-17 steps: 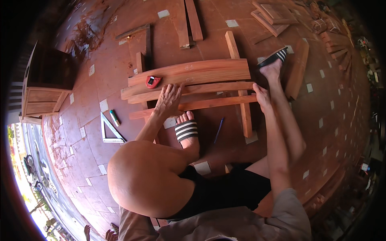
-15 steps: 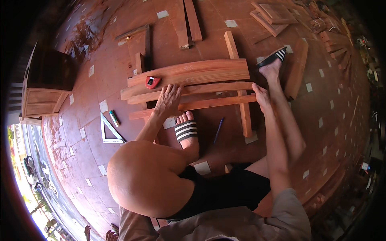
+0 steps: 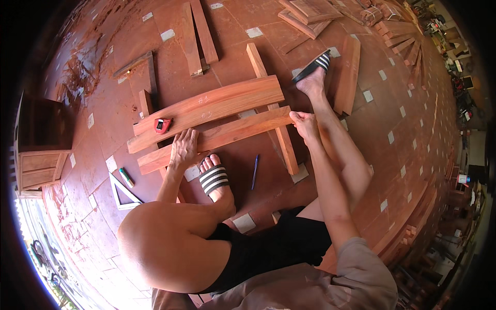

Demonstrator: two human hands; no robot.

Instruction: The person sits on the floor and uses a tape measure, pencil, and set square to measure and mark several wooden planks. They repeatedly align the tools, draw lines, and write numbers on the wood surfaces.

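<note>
The board [image 3: 245,125] extends leftward from the right grip [image 3: 307,126].

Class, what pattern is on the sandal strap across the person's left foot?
Dark with white stripes; the strap shows best in the head view.

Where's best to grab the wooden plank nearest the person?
Probably at its right end, coming from the right, where the right hand is: the long, narrow plank juts slightly past the crosspiece there, leaving that end reachable.
</note>
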